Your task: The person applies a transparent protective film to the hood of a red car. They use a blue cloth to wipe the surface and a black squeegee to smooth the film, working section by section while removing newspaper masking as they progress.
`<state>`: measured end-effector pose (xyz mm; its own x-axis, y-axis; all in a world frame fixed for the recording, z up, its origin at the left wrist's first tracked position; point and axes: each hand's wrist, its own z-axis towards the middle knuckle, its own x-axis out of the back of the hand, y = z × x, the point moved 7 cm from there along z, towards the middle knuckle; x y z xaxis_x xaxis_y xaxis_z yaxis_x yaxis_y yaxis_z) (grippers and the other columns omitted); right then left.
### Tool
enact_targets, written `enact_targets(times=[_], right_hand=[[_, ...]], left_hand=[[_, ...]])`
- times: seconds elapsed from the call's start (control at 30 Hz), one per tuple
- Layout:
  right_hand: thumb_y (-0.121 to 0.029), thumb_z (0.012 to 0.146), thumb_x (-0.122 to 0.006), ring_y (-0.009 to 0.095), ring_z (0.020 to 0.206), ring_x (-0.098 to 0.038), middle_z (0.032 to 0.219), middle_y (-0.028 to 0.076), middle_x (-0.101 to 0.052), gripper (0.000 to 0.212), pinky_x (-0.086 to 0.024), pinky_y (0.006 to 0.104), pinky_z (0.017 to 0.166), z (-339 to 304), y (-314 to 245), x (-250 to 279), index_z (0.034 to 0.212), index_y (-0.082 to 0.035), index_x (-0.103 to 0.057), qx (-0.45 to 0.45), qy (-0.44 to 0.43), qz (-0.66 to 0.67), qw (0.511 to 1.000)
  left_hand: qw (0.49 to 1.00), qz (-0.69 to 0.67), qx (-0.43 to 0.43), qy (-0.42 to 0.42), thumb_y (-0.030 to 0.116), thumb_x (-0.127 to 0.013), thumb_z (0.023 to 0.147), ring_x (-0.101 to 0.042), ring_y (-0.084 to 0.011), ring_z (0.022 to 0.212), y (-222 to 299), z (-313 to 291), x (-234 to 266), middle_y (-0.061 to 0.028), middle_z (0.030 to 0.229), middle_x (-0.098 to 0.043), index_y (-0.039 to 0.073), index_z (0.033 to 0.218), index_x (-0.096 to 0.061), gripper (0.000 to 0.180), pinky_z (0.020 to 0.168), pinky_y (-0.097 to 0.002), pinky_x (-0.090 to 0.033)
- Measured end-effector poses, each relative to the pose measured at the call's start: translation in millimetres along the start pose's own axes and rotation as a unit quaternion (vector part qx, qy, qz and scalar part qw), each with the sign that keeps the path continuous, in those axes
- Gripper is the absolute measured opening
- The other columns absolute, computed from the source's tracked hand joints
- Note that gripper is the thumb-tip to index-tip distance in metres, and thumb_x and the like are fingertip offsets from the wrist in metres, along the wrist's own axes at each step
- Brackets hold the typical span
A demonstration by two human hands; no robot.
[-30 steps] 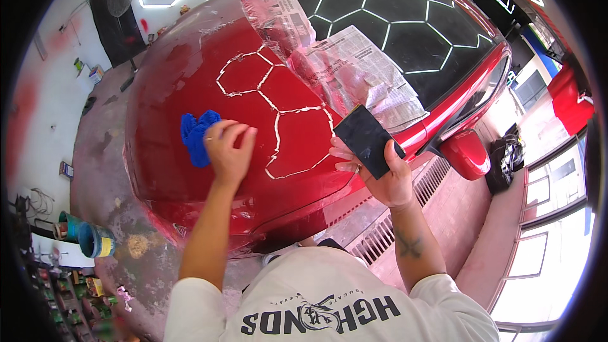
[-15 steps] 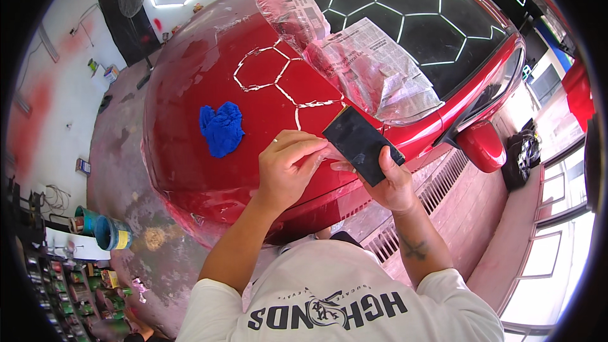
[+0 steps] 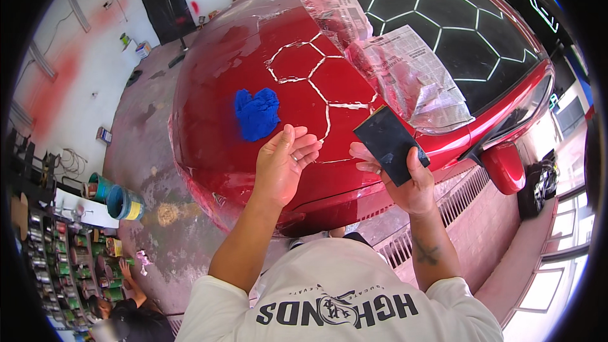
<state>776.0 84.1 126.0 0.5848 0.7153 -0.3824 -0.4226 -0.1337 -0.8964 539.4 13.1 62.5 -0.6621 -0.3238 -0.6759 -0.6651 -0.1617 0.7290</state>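
Above the glossy red car hood (image 3: 228, 171), my right hand (image 3: 411, 187) grips a dark, flat rectangular block (image 3: 389, 144) with a thin tan edge. The thumb presses on the near corner; the other fingers reach behind and beside it. I cannot tell exactly what the block is. My left hand (image 3: 282, 161) is raised with palm up, fingers loosely stretched, and holds nothing; a ring shows on one finger. Just beyond it lies a crumpled blue cloth (image 3: 256, 114) on the hood. White reflected hexagon lines run over the paint.
Newspaper and plastic masking (image 3: 411, 76) cover the base of the dark windshield (image 3: 468, 31). The side mirror (image 3: 505, 168) juts out at right. Blue buckets (image 3: 125, 202) stand at left near shelves of cans (image 3: 69, 259). Another person (image 3: 130, 307) crouches at lower left.
My left hand has moved away from the block, and its fingers have opened from a pinch. The block stays in my right hand. The view has shifted, bringing more of the other person in.
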Motion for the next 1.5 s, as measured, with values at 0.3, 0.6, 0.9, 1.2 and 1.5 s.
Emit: enact_targets(times=[0.3,0.6,0.9,1.2,1.5], right_hand=[[-0.054,0.117,-0.050,0.041,0.137,-0.069,0.148,0.026,-0.070,0.071,-0.054,0.0541,0.116,-15,0,33,0.157,0.004,-0.056,0.035,0.082,0.042,0.995],[-0.014,0.108,-0.075,0.010,0.087,-0.070,0.108,0.002,-0.077,0.023,-0.052,0.0244,0.072,-164,-69,185,0.128,-0.002,-0.070,0.082,0.481,-0.232,0.841],[0.001,0.098,-0.082,0.016,0.089,-0.075,0.105,0.006,-0.075,0.020,-0.065,0.0339,0.090,-136,-70,166,0.108,-0.004,-0.066,0.091,0.457,-0.115,0.877],[0.009,0.100,-0.058,0.023,0.115,-0.072,0.126,0.012,-0.066,0.029,-0.068,0.0483,0.102,-230,-69,203,0.126,-0.003,-0.059,0.066,0.495,-0.101,0.860],[0.001,0.114,-0.044,0.027,0.150,-0.058,0.164,0.016,-0.054,0.058,-0.060,0.0449,0.114,-129,-58,163,0.172,-0.004,-0.043,0.048,0.412,-0.193,0.889]], left_hand=[[0.969,0.227,-0.064,0.076,0.029,-0.073,0.112,-0.081,-0.0277,0.097,25,-34,40,-0.0134,0.108,-0.083,-0.002,0.118,-0.078,0.032,0.089,-0.0383,-0.064],[0.424,0.836,0.184,0.297,0.021,-0.075,0.103,-0.045,-0.0409,0.161,69,-258,410,-0.0248,0.179,-0.037,0.007,0.176,-0.032,0.087,0.129,-0.0484,-0.040],[0.626,0.704,-0.299,0.150,0.039,-0.097,0.085,-0.046,-0.0423,0.157,90,78,121,-0.0222,0.171,-0.048,0.013,0.168,-0.049,0.099,0.129,-0.0532,-0.038],[0.601,0.712,-0.335,-0.139,0.045,-0.096,0.078,-0.072,-0.0352,0.123,-41,157,-19,-0.0098,0.137,-0.077,0.022,0.114,-0.088,0.043,0.116,-0.0560,-0.049],[0.565,0.729,-0.309,-0.233,0.052,-0.098,0.072,-0.035,-0.0521,0.161,-117,114,-141,-0.0167,0.168,-0.050,0.027,0.145,-0.073,0.081,0.122,-0.0814,-0.032]])
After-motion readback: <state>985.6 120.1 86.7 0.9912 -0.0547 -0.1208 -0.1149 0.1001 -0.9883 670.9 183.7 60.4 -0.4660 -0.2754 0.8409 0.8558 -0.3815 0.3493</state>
